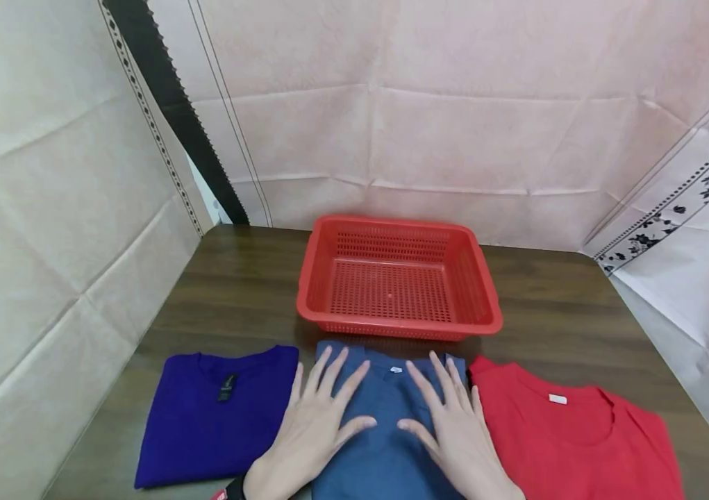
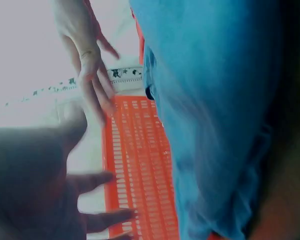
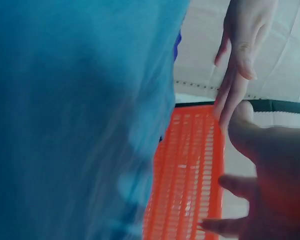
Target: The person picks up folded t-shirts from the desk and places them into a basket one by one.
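Between the two hands lies a folded steel-blue shirt (image 1: 385,417) with a small white label at its collar. My left hand (image 1: 307,434), fingers spread and straight, is over the shirt's left side. Over its right side my right hand (image 1: 457,441) is spread in the same way. Both thumbs point inward, apart from each other. In the left wrist view the blue shirt (image 2: 210,100) fills the right part; in the right wrist view the shirt (image 3: 80,120) fills the left. Whether the palms press on the cloth I cannot tell.
A red plastic basket (image 1: 401,328) stands just behind the blue shirt, with nothing inside. A folded purple-blue shirt (image 1: 217,423) lies at the left, a folded red shirt (image 1: 579,437) at the right. The brown wooden table (image 1: 235,285) meets pale cloth walls (image 1: 454,139) at the back and sides.
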`<action>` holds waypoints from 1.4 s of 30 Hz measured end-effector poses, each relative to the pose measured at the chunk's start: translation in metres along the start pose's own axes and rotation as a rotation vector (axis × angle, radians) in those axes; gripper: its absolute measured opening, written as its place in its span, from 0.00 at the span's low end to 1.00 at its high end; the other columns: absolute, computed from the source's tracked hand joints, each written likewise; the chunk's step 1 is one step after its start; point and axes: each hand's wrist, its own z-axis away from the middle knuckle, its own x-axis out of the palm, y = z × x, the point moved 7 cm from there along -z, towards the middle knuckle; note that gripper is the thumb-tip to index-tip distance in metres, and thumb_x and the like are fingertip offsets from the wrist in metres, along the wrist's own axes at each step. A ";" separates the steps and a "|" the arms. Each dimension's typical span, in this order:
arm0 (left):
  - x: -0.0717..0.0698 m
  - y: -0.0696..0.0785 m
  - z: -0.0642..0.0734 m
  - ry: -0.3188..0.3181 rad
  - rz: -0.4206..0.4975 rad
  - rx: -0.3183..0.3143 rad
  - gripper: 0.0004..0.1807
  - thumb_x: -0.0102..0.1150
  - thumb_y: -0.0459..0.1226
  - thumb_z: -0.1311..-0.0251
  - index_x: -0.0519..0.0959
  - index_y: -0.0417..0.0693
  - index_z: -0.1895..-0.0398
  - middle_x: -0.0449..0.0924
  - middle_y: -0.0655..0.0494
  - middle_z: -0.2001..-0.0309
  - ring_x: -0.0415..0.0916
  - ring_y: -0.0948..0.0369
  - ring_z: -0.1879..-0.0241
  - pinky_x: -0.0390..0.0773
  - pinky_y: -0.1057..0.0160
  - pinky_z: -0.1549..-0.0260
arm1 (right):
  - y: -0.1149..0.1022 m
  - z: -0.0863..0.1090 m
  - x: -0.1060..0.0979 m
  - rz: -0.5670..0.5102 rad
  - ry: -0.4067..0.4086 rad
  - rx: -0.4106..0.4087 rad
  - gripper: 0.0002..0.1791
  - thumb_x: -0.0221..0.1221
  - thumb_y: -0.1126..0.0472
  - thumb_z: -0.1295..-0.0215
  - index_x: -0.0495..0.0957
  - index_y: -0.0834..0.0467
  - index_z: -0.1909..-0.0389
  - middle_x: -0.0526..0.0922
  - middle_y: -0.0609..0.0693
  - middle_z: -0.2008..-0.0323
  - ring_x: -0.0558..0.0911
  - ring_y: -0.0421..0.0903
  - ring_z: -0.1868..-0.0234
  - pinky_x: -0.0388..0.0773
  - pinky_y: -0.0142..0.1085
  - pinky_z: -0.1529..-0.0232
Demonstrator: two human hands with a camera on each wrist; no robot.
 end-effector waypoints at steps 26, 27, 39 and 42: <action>0.040 -0.039 0.021 -0.370 0.513 -0.426 0.30 0.43 0.64 0.41 0.74 0.46 0.76 0.71 0.58 0.83 0.67 0.61 0.83 0.68 0.63 0.84 | 0.076 0.027 0.030 -0.408 -0.311 0.453 0.19 0.62 0.43 0.46 0.69 0.55 0.72 0.71 0.43 0.84 0.70 0.37 0.81 0.68 0.33 0.77; 0.043 -0.037 0.021 -0.380 0.583 -0.438 0.31 0.44 0.63 0.41 0.76 0.42 0.65 0.78 0.52 0.74 0.73 0.57 0.76 0.74 0.58 0.78 | 0.074 0.027 0.033 -0.513 -0.336 0.456 0.20 0.61 0.44 0.45 0.68 0.57 0.69 0.73 0.45 0.81 0.72 0.38 0.79 0.70 0.33 0.76; 0.076 -0.027 0.022 -0.496 1.376 -0.600 0.52 0.54 0.48 0.38 0.27 0.44 0.28 0.29 0.34 0.28 0.34 0.39 0.32 0.44 0.34 0.36 | 0.054 0.040 0.073 -1.385 -0.629 0.651 0.46 0.56 0.53 0.36 0.36 0.67 0.31 0.55 0.69 0.34 0.71 0.53 0.44 0.72 0.53 0.44; 0.077 -0.030 0.024 -0.504 1.443 -0.622 0.51 0.54 0.45 0.39 0.27 0.45 0.28 0.27 0.35 0.28 0.32 0.40 0.32 0.41 0.34 0.36 | 0.055 0.040 0.073 -1.401 -0.620 0.626 0.46 0.55 0.55 0.36 0.35 0.65 0.30 0.52 0.69 0.33 0.69 0.53 0.42 0.70 0.53 0.42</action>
